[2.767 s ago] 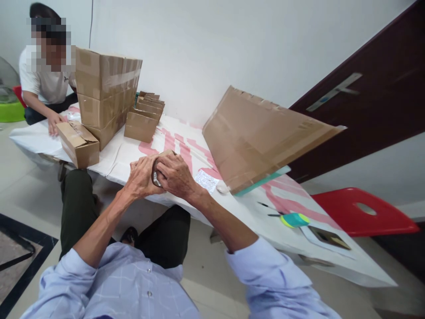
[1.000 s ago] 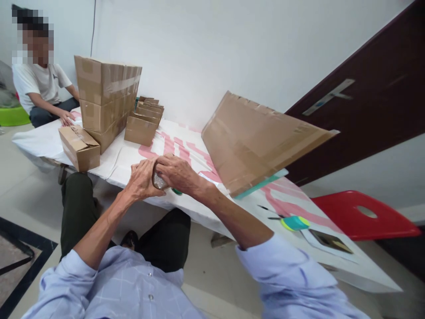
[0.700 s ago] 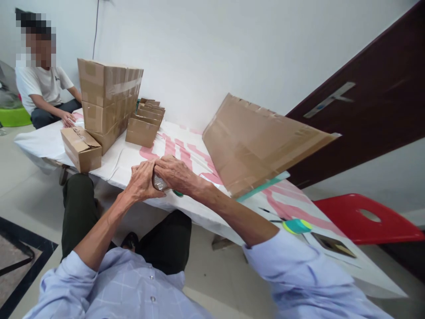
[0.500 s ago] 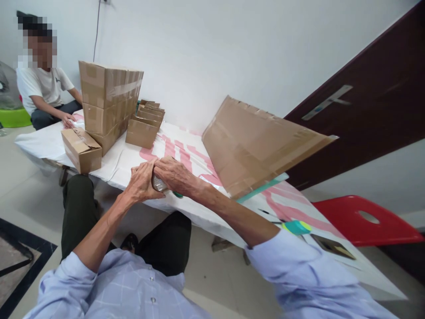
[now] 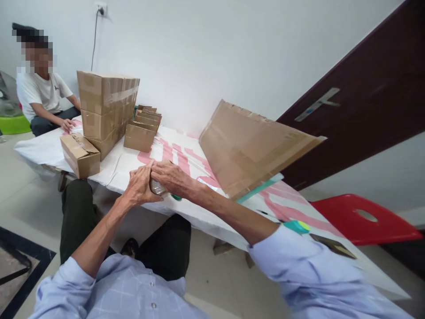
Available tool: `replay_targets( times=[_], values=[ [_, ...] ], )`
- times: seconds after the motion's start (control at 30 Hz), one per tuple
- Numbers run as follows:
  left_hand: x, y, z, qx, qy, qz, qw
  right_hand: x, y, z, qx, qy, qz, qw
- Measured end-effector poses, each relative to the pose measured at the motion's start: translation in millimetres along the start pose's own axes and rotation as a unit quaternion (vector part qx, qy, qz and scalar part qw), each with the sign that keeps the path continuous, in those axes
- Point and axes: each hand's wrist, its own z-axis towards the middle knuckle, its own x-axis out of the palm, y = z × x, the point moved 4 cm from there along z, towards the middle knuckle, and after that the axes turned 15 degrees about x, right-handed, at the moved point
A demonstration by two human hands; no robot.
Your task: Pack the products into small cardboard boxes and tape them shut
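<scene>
Both my hands meet at the near edge of the table around a small, clear, shiny container (image 5: pixel 157 187), glass or plastic. My left hand (image 5: pixel 140 184) is wrapped round its left side, the thumb underneath. From above and the right, my right hand (image 5: pixel 171 176) closes over it with bent fingers. Most of the container lies hidden behind my fingers, and its top cannot be made out. Just below my right hand a small green thing (image 5: pixel 176 196) shows in part.
Cardboard boxes (image 5: pixel 111 95) stand stacked at left, a single box (image 5: pixel 80 156) before them. Folded cardboard pieces (image 5: pixel 141 135) lie beside the stack. A large cardboard sheet (image 5: pixel 250 148) leans at right. A green-yellow roll (image 5: pixel 296 227), dark phone-like object (image 5: pixel 333 246), red chair (image 5: pixel 365 219) and seated person (image 5: pixel 46 95) are around.
The view has tilted slightly, so the boxes and wall appear a little lower. My hands keep their hold on the clear container with hardly any shift.
</scene>
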Motion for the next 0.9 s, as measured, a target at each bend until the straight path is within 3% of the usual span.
replay_targets(
  times=[0.53, 0.9],
  values=[
    [-1.8, 4.2, -2.3, 0.0, -0.004, 0.006, 1.0, -4.5, 2.1, -4.5, -0.038, -0.046, 0.017, 0.998],
    [-1.2, 6.1, -5.7, -0.008, -0.002, -0.004, 1.0, -2.2, 2.2, 1.8, -0.047, -0.017, -0.022, 0.998]
  ],
)
